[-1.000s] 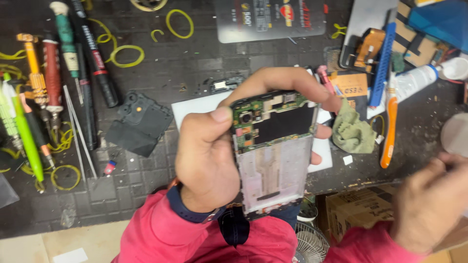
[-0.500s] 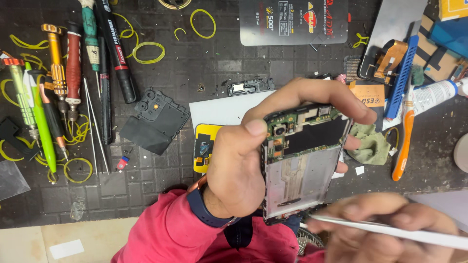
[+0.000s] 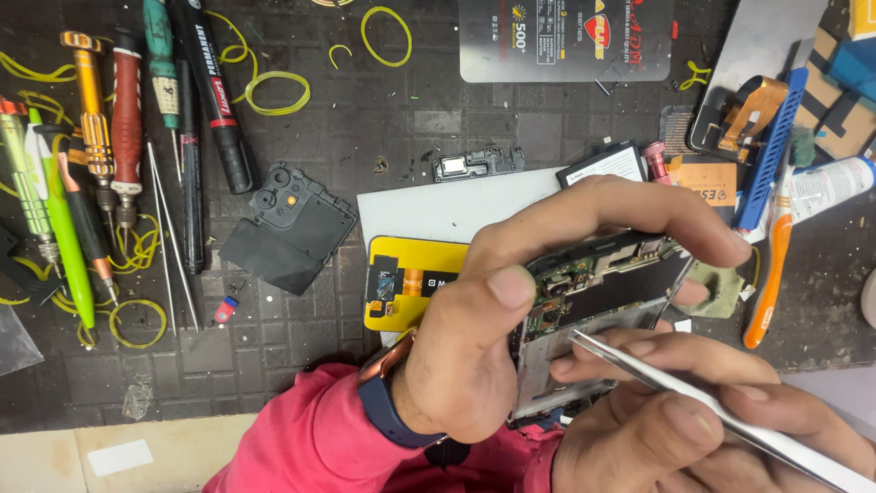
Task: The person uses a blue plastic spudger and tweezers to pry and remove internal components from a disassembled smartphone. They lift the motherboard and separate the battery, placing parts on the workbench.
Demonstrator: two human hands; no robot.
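An opened phone [image 3: 584, 319], its back cover off so that the green circuit board and a pale metal frame show, is held up above the work mat, low and right of centre in the view. The left hand [image 3: 511, 319] comes up from the bottom edge on a pink sleeve with a dark blue watch band at the wrist; it wraps the phone from the left, the thumb pressed on the near edge and the forefinger arched over the top, so the fingers are clamped on the phone's sides. The right hand [image 3: 675, 420] enters from the lower right corner, fingers closed together around a pair of silver tweezers [image 3: 712, 411], whose tip rests on the phone's frame just below the board. Under the hands lies a white sheet [image 3: 438, 205] with a yellow-backed part [image 3: 411, 274] on it, and just left of that a black plastic cover piece [image 3: 287, 228]. All of this sits on a dark, gridded work mat [image 3: 383, 119] strewn with yellow rubber bands. Along the left side lie screwdrivers [image 3: 109, 137] and a black marker [image 3: 214, 100], side by side. At the right edge are a blue and orange toothbrush [image 3: 766, 237] and a white tube [image 3: 826, 187]. A pale floor shows at the lower left corner.
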